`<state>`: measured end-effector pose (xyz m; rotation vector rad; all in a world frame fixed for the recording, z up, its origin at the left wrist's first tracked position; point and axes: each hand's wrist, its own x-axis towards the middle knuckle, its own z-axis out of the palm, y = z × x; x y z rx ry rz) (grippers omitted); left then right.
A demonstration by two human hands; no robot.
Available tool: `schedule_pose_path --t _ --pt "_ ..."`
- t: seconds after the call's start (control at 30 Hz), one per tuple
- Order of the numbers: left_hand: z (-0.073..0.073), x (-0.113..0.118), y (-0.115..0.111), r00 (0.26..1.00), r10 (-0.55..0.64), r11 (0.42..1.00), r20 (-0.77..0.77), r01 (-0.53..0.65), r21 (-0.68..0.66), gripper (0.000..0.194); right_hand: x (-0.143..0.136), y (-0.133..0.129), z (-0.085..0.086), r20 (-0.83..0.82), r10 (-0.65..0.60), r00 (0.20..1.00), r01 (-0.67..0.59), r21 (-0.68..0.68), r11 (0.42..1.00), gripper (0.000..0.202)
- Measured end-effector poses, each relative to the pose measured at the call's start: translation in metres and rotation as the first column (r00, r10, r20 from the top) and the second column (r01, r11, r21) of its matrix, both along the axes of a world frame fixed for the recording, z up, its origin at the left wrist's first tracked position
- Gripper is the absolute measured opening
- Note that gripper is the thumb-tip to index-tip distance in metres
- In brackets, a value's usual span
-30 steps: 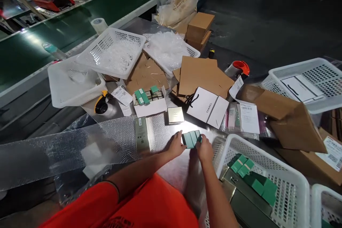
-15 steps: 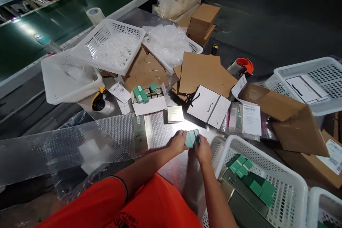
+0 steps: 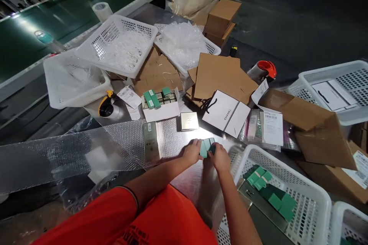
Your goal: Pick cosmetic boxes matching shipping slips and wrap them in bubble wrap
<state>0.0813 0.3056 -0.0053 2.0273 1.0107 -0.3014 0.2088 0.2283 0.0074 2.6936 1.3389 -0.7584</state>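
Several small green boxes (image 3: 205, 147) stand side by side between my two hands, just above or on the metal tabletop. My left hand (image 3: 193, 152) grips them from the left, fingers closed along the side. On the right, my right hand (image 3: 220, 157) closes on the darker green box at that end. Beyond my hands sits a square pale gold box (image 3: 189, 121). A tall olive-green box (image 3: 151, 141) lies on bubble wrap (image 3: 120, 143) to the left. Behind it, an open white carton (image 3: 161, 113) holds small boxes, with green ones lying across its top.
A white CHANEL bag (image 3: 226, 114) lies beyond my right hand. At right front, a white basket (image 3: 319, 195) holds green and olive boxes. Flattened cardboard (image 3: 221, 76), a tape dispenser (image 3: 107, 107) and a basket of shredded filler (image 3: 135, 72) stand farther back. An open cardboard box (image 3: 324, 138) is at right.
Both hands keep their hold on the green boxes, almost unmoved. The view has shifted slightly.
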Motion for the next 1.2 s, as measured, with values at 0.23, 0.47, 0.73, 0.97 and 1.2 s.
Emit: schedule_pose_path --t 0.23,0.47,0.73,0.97,1.2 --pt "-0.001 0.001 -0.001 1.000 0.001 1.000 0.027 0.000 -0.005 0.088 0.005 0.007 0.003 -0.011 0.028 1.000 -0.029 -0.060 0.998 0.034" --pt "0.000 0.002 -0.001 0.999 0.006 1.000 0.040 -0.005 -0.016 0.089 0.009 0.013 0.007 -0.035 0.040 0.999 -0.043 -0.108 0.993 0.037" --pt "0.000 0.002 -0.001 0.998 0.011 0.999 0.057 -0.009 -0.033 0.089 0.009 0.012 0.005 -0.025 0.052 0.998 -0.055 -0.129 0.990 0.045" --pt "-0.002 0.002 -0.002 0.998 0.027 0.999 0.056 -0.026 -0.031 0.061 0.008 0.014 0.006 -0.032 0.064 0.997 -0.068 -0.148 0.987 0.050" --pt "-0.003 0.001 -0.003 0.996 0.043 0.999 0.072 -0.041 -0.034 0.061 0.022 0.011 0.002 -0.075 0.099 0.992 -0.109 -0.137 0.985 0.052"
